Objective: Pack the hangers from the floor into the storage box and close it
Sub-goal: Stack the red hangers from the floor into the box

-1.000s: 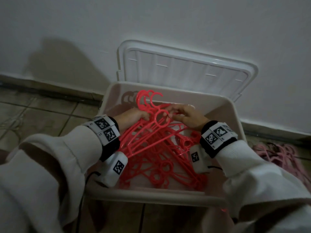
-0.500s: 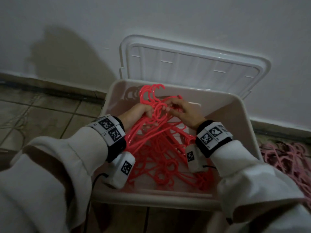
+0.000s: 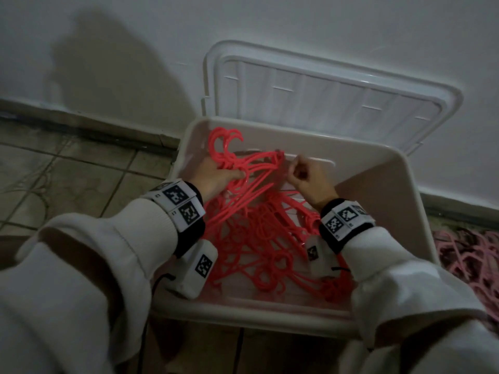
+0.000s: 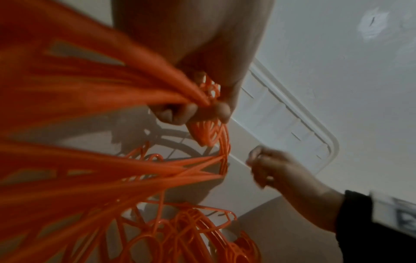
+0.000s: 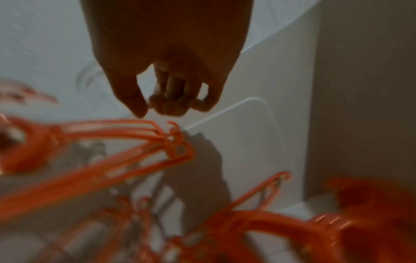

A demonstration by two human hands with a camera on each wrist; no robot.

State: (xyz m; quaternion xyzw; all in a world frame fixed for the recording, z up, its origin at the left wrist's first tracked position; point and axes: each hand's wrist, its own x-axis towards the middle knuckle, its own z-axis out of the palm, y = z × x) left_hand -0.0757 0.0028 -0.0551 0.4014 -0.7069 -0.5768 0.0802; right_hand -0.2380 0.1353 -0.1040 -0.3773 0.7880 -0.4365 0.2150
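Our left hand [image 3: 216, 175] gripped the red hangers [image 3: 251, 168] by their necks inside the storage box [image 3: 405, 190], near its 11 o'clock corner. Our right hand [image 3: 307, 176] hovered beside them, fingers curled, empty. We judged lowering the bundle flat, hooks aligned, wisest.

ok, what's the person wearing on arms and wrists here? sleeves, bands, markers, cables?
Both arms wear loose off-white ribbed-cuff sweatshirt sleeves. Each wrist has a black band carrying white blocks printed with black square fiducial tags. A white tagged camera box hangs under each wrist, trailing a thin black cable. Left hand and right hand are bare.
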